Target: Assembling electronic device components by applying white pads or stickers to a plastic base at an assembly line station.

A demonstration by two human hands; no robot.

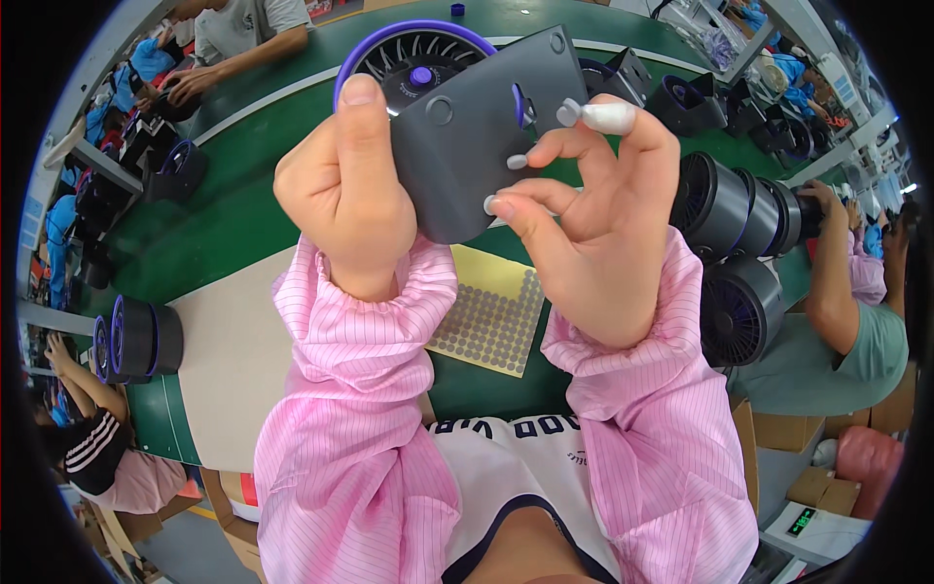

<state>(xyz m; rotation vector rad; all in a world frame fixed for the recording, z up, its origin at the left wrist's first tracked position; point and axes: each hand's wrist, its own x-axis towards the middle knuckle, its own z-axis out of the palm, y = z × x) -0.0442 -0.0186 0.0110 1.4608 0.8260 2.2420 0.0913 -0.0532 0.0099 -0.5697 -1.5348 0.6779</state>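
Note:
My left hand (350, 195) grips a desk fan with a purple-rimmed round head (418, 58) and a flat dark grey base (467, 146), tilted up before me. The thumb presses along the base's edge. Round marks or pads show near two of its corners, and a slot with a purple part sits nearby. My right hand (613, 214) is beside the base, fingers curled and apart. Small round grey pads (517, 162) cling to its thumb and two fingertips, one finger wrapped in white. Below, a yellow sheet (516, 362) carries rows of grey round pads.
Several dark fans (744, 302) are stacked at right, others (136, 336) at left. More fan parts (691, 102) stand along the far side of the green table (253, 175). Beige board (229, 360) lies under my left arm. Co-workers sit at far left, left and right.

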